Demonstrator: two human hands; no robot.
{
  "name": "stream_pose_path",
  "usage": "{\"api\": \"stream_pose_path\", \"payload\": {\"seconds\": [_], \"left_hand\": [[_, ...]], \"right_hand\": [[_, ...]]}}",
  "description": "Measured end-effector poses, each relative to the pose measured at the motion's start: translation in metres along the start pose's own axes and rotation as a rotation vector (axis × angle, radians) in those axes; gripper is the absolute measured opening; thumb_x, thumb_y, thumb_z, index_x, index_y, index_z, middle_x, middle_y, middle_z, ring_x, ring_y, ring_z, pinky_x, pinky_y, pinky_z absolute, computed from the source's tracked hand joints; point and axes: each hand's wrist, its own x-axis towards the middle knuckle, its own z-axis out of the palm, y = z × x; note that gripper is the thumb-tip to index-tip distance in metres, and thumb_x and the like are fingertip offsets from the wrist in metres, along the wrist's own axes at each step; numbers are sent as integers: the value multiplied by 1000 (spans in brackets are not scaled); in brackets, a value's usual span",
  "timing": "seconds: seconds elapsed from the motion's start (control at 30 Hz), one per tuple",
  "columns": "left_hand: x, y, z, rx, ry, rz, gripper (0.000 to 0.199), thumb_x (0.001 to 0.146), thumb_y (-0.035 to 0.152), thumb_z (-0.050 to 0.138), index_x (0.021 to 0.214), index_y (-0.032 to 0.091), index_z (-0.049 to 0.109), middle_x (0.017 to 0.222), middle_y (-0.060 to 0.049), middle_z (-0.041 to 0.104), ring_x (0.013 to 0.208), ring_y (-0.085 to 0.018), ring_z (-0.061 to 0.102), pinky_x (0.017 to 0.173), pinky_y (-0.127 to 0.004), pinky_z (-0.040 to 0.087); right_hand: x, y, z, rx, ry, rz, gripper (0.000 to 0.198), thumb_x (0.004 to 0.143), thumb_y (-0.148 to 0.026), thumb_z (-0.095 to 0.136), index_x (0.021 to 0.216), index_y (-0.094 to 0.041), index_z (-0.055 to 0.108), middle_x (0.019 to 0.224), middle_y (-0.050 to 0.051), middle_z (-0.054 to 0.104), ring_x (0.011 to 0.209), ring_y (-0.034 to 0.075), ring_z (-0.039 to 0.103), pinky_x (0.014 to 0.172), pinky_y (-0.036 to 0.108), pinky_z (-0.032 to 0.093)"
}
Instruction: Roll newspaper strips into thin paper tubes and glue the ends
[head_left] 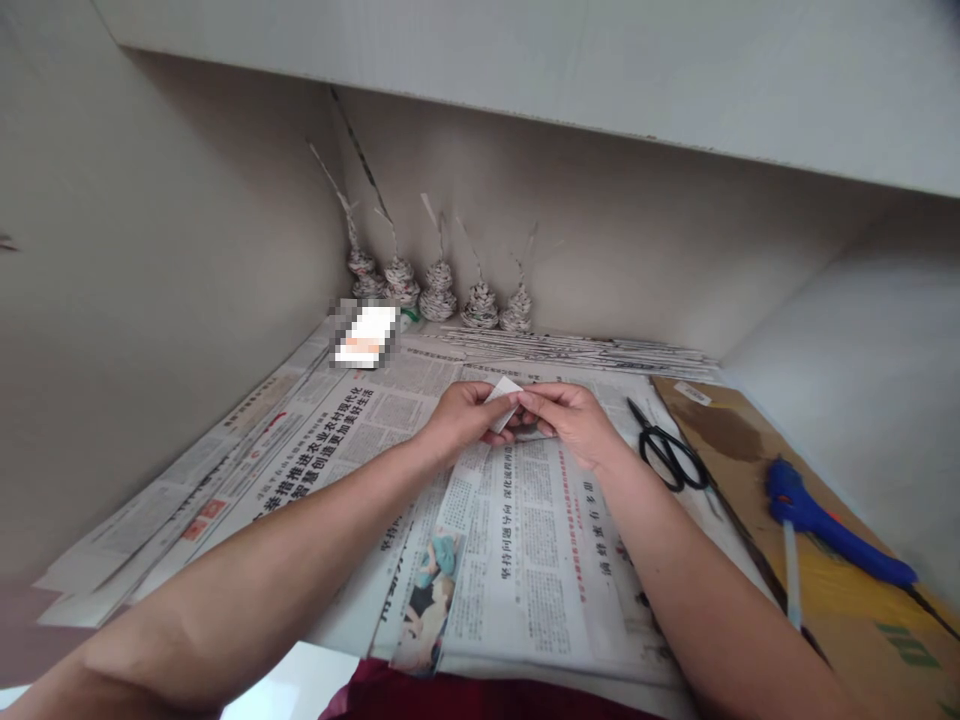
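Note:
Over the middle of the newspaper-covered surface, my left hand (pixel 469 418) and my right hand (pixel 566 415) meet, fingertips almost touching. Between them they pinch a small pale piece of paper (pixel 506 400), whose corner sticks up above the thumbs. A narrow newspaper strip (pixel 433 585) with a colour photo runs from beneath my hands toward my lap; whether it is joined to the pinched paper I cannot tell. Newspaper sheets (pixel 532 560) lie flat underneath. Black-handled scissors (pixel 671 455) rest just right of my right hand, blades pointing away.
A blue glue gun (pixel 832 525) lies on cardboard (pixel 739 440) at the right. Thin rolled paper sticks (pixel 585 350) stretch along the back. Several woven paper gourd shapes (pixel 439 290) stand by the wall, near a blurred-out bright object (pixel 367 335). An overhanging white panel (pixel 525 70) spans above.

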Motion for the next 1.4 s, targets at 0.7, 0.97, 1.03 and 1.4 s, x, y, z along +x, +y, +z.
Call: {"api": "stream_pose_path", "payload": {"seconds": [0.7,0.97,1.03,1.4], "left_hand": [[1,-4,2,-14,4,3,23,74,34,69,85,14,70,76,-6,70,66,-15,65,63,-28,55],[1,-4,1,10,-3,2,25,75,35,69,86,13,68,75,-7,70,63,-15,65,60,-27,55],[2,-5,1,20,-7,-1,28,74,38,69,87,13,68,75,-7,70,63,-15,65,59,-26,54],[0,5,0,-117,1,-54,25,77,34,68,85,10,67,70,-6,67,54,-11,62,48,-19,50]], "right_hand": [[2,1,2,109,95,57,29,64,-39,77,77,-14,73,57,3,58,53,11,51,37,19,24],[4,3,5,139,140,64,32,60,-40,80,76,-13,73,54,1,55,48,9,46,35,18,21],[4,3,6,137,146,60,32,59,-41,80,74,-13,72,52,0,54,46,9,45,35,18,21],[0,-1,-1,125,-16,36,33,70,-42,74,92,-17,73,73,6,69,69,16,63,47,20,39]]}}
